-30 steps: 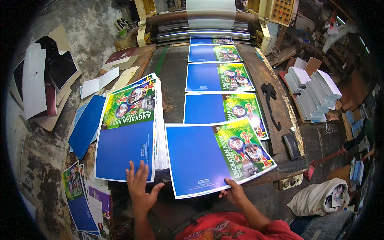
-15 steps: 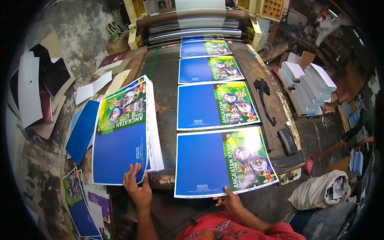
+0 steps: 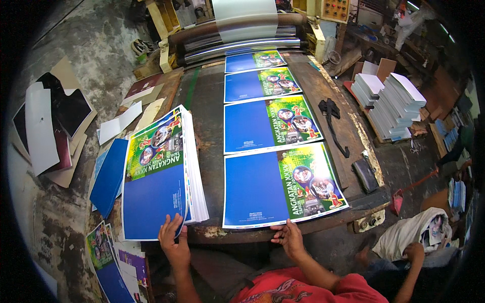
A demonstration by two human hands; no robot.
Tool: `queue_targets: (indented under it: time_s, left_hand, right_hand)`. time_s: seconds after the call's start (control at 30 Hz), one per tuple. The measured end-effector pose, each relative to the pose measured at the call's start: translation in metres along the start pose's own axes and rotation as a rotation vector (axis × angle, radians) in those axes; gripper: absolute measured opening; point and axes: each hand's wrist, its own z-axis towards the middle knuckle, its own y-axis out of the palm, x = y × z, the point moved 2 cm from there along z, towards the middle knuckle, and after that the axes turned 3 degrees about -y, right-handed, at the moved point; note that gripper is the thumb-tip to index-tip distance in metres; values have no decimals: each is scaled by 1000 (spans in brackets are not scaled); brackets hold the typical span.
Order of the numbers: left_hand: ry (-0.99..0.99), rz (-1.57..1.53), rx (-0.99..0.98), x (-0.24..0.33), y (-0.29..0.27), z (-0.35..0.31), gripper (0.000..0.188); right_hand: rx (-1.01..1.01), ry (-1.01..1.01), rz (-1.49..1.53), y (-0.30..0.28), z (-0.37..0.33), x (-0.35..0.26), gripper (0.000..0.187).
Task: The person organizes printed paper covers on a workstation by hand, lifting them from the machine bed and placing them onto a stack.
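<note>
Four-colour printed sheets, blue on one half and green with round photos on the other, lie in a row on a dark worn bed. At the near end, my right hand is at the front edge of the closest printed sheet. One fingertip touches that edge, and the other fingers are loosely bent and apart. To the left is a thick stack of the same sheets. My left hand pinches the near corner of its top sheet, which curls up slightly; the thumb's underside is hidden.
A machine with rollers and a pale film stands at the far end. A black strap and dark pouch lie right of the row. Another person's arm is beside a white sack. Paper stacks stand farther right.
The row of sheets has shifted away toward the rollers. My right hand's fingers have loosened at the near sheet's edge. Another person's arm has come into view at lower right.
</note>
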Motion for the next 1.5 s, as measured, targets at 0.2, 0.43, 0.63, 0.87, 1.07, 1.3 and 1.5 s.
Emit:
queue_targets:
  time_s: [0.2, 0.43, 0.63, 0.87, 1.07, 1.3, 1.5]
  left_hand:
    - [107, -67, -63, 18, -10, -5, 22]
    - [440, -140, -450, 43, -11, -18, 34]
    - [488, -125, -509, 46, -5, -15, 50]
    - [267, 163, -110, 4, 6, 21, 60]
    - [305, 246, 16, -13, 14, 15, 48]
    - [308, 164, 20, -18, 8, 12, 43]
    - [243, 97, 88, -22, 8, 11, 40]
  right_hand:
    - [52, -99, 9, 12, -10, -7, 56]
    - [-281, -99, 106, 27, -17, -40, 65]
    - [-194, 106, 40, 3, -16, -26, 25]
    - [-30, 231, -209, -35, -55, 17, 37]
    - [-102, 260, -140, -41, -93, 26, 46]
    - [-76, 246, -93, -40, -80, 30, 46]
    - [-97, 137, -37, -33, -46, 18, 47]
